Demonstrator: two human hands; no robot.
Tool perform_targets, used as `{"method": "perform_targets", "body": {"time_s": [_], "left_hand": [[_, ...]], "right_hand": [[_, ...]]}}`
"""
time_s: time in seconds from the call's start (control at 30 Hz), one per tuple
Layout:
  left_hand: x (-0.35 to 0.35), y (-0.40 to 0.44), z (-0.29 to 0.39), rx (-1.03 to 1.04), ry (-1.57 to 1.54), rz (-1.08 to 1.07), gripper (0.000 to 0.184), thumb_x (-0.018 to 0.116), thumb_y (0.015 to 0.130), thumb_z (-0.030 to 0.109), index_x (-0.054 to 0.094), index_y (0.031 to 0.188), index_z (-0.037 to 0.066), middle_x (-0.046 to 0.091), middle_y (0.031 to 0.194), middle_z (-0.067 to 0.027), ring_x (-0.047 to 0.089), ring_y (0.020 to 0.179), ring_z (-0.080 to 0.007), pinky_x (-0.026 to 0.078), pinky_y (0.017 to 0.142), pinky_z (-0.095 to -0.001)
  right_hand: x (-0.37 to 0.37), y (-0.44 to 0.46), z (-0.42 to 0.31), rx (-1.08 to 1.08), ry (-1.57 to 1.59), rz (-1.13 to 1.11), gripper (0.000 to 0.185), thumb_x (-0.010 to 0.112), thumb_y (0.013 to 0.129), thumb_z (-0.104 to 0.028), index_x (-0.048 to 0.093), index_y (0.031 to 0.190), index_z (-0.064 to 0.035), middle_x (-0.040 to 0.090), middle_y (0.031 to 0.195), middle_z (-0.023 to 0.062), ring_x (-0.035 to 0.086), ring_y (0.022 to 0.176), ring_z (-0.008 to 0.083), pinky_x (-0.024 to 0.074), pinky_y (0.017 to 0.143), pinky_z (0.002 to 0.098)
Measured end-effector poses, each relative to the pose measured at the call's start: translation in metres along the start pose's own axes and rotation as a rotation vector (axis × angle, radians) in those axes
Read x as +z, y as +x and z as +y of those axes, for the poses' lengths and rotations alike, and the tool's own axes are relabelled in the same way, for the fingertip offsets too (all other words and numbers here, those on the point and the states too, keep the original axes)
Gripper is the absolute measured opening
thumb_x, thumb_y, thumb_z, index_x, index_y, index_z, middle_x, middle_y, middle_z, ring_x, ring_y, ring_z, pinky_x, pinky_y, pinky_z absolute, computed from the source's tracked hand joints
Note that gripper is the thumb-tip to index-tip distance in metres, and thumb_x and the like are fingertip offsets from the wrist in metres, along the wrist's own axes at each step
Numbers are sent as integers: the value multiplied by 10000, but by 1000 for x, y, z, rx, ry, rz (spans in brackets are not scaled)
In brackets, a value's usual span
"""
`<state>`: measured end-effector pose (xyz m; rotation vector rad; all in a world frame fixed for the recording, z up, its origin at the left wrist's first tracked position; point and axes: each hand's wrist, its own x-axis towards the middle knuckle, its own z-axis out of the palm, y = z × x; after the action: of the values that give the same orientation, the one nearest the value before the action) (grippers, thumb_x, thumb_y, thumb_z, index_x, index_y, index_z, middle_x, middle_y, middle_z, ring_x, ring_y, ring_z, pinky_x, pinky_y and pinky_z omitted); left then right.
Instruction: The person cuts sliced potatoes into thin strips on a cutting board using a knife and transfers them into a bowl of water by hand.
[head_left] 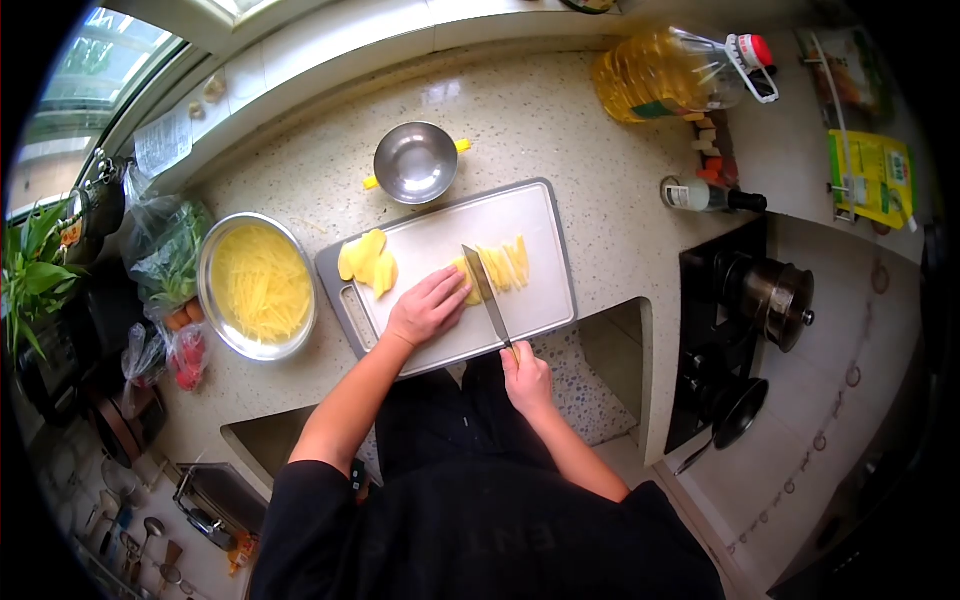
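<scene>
My right hand (528, 375) is wrapped round the handle of a kitchen knife (486, 292), whose blade points away from me over the cutting board (420, 220). With fingers together, my left hand (430, 308) presses yellow potato slices (467, 282) down just left of the blade. To the blade's right lie cut potato strips (507, 264) in a loose row. A pile of potato slices (368, 262) rests near the board's left end. The slices under my left fingers are partly hidden.
Left of the board stands a metal bowl (207, 285) of shredded potato in water. Behind the board is a small steel bowl (415, 165) with yellow handles. An oil jug (650, 75), a dark-capped bottle (700, 194) and a stove (700, 330) are on the right; bagged vegetables (172, 255) lie left.
</scene>
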<state>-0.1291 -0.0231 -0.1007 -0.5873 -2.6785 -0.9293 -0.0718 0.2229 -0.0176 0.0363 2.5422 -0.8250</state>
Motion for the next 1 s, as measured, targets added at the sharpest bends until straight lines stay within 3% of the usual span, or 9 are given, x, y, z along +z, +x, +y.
{"method": "perform_targets", "body": {"time_s": [1.0], "left_hand": [[2,-1,1,-9,-7,1,406,830,787,113,759,1186,79,711,1287,-99,688,1213,-282,600,1014,-368]], "right_hand": [[-3,-6,-7,43,-121,-68,330,620,1047,-396,606,1073,-68,721,792,230,704,742,483,546,645,582]]}}
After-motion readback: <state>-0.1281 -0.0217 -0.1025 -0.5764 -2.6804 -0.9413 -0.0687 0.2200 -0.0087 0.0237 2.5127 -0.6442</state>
